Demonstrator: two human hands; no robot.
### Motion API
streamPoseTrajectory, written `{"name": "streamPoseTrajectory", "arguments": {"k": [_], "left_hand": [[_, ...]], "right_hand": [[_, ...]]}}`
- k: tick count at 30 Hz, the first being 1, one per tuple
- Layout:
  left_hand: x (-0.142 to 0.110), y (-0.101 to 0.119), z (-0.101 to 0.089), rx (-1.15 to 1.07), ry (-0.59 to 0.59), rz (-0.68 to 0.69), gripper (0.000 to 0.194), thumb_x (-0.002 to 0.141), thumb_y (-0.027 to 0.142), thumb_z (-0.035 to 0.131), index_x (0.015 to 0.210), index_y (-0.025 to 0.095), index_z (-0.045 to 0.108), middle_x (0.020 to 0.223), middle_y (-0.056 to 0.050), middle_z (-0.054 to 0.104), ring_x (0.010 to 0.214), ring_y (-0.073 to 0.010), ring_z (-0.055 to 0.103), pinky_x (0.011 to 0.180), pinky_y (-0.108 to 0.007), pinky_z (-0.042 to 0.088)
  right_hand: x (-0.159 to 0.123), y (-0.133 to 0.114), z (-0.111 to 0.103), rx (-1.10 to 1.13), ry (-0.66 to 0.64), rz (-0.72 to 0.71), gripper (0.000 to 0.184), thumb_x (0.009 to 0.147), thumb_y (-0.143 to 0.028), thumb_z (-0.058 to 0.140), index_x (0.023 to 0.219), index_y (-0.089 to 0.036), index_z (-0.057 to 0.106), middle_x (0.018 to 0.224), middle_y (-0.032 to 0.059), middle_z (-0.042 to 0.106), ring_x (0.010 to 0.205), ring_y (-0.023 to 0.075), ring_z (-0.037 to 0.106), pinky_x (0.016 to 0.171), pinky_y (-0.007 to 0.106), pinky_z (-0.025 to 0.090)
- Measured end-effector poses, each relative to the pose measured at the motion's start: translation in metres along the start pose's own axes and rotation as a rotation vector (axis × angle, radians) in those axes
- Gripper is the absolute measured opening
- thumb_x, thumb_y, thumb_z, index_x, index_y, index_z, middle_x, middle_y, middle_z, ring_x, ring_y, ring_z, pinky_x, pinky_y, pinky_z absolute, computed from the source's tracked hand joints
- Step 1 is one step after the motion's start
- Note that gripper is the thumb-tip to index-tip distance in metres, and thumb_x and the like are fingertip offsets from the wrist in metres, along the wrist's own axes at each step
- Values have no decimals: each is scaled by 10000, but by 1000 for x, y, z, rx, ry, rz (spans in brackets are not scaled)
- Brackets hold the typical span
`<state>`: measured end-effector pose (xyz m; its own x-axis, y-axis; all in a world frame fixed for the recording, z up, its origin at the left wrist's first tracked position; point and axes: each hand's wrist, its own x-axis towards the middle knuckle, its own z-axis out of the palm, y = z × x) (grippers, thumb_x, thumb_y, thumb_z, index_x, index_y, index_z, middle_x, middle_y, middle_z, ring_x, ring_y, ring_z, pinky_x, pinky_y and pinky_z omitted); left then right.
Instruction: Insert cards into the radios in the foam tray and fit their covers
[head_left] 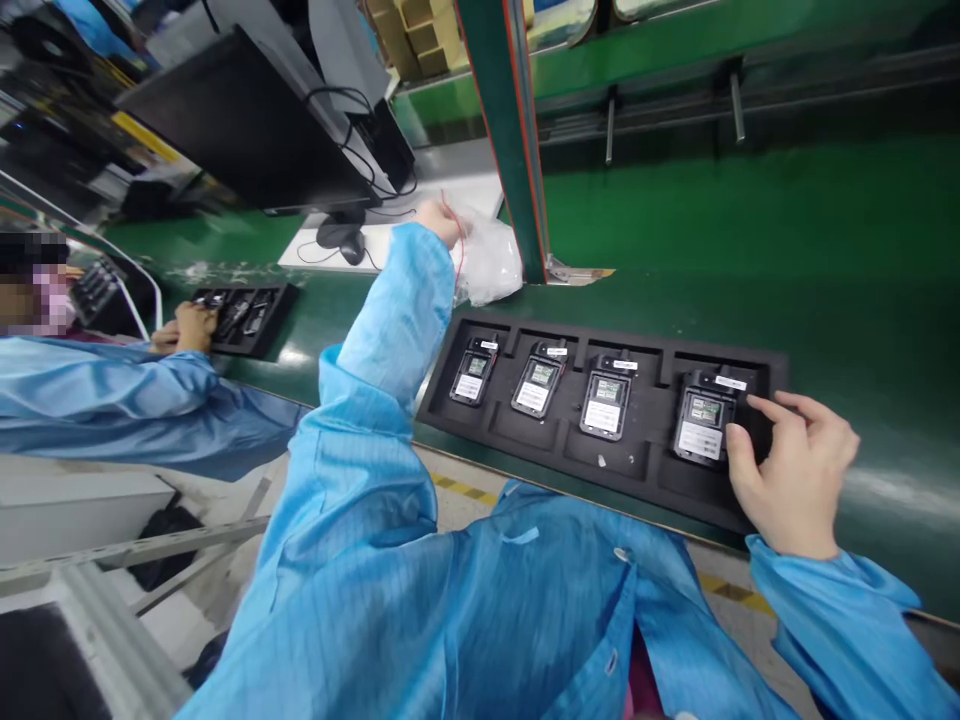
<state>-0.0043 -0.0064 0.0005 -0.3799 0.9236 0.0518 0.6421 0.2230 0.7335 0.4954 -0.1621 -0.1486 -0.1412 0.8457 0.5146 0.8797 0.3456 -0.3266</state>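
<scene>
Along a green bench (885, 375), two reaches at once

Just past the front of a blue coat (555, 600), a dark foam tray (521, 428) lies near the bench's edge, four handheld devices (606, 402) set in a row in it. The right hand (799, 465) is loosely spread at the rightmost device (703, 420), thumb and forefinger apart by its right edge; whether they press on it, I can't tell. The other three devices (538, 385) sit untouched. Beyond the tray's far left corner, the left hand (441, 222) is at a clear plastic bag (491, 262), its fingers hidden, so I can't say whether they pinch anything.

My reading: the step in hand is a reach to the bag, with the right hand minding the end device. The next move seems to call for a sure fingertip grip at the bag and a light right hand, so nothing gets nudged.

Farther left, a co-worker's hands (196, 326) are at a second tray (274, 320); a dark monitor (240, 125) stands beyond.
</scene>
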Motion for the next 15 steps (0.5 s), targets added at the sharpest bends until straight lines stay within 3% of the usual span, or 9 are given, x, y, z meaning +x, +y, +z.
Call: {"name": "streamPoseTrajectory", "arguments": {"k": [4, 9, 12, 15], "left_hand": [[-9, -3, -8, 87, -10, -102, 348, 637, 335, 865, 616, 203, 544, 513, 74, 333, 802, -105, 336, 863, -323, 278], [-17, -3, -15, 8, -83, -169, 327, 680, 436, 810, 730, 211, 578, 465, 75, 338, 681, -94, 312, 697, -308, 292], [-25, -1, -21, -40, -108, -184, 310, 658, 391, 789, 738, 227, 538, 491, 73, 343, 623, -87, 299, 625, -292, 264], [-40, 4, -28, -31, -71, -185, 307, 583, 268, 767, 767, 223, 526, 570, 47, 467, 587, -85, 373, 561, -282, 252]], "right_hand": [[0, 0, -1, 14, -41, 27, 464, 839, -481, 565, 1219, -222, 628, 1300, 157, 573, 1266, 343, 519, 1052, 495, 407], [1, 2, 1, 16, -20, 22, 483, 819, -481, 570, 1209, -205, 645, 1285, 161, 590, 1252, 350, 533, 1035, 494, 421], [0, 4, 4, 13, 12, 9, 510, 812, -511, 562, 1205, -200, 655, 1266, 160, 604, 1237, 347, 544, 1029, 490, 434], [0, 8, 5, 63, 73, 14, 517, 809, -522, 550, 1222, -230, 653, 1264, 152, 611, 1248, 338, 545, 1037, 506, 441]]}}
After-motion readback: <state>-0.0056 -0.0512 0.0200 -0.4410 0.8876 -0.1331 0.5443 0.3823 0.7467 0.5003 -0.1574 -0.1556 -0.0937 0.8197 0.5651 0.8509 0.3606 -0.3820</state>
